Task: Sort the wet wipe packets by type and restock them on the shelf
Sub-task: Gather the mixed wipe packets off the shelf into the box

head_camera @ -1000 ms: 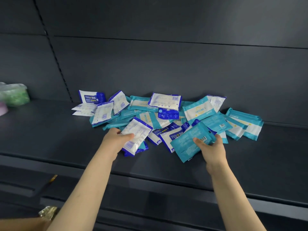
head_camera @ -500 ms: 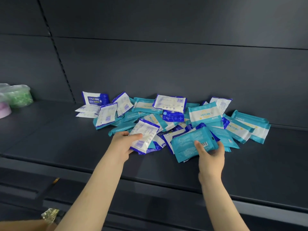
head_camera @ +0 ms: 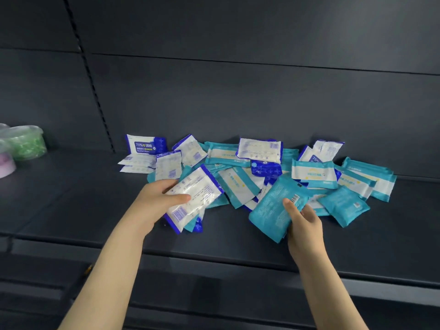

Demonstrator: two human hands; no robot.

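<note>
Packets: a mixed pile of white-blue and teal ones lies just beyond my fingertips, at the back of the shelf.
Left hand: my thumb lies across a white packet with the fingers curled under it. Blue and teal edges show beneath; whether I hold those too I cannot tell.
Right hand: thumb on top of a teal packet, fingers below, pinching it.
Change: since a second ago both packets have come off the pile toward me.
Meaning: with one type in each hand, sorting has barely begun, I judge.
Rest of pile: lies as before.
</note>
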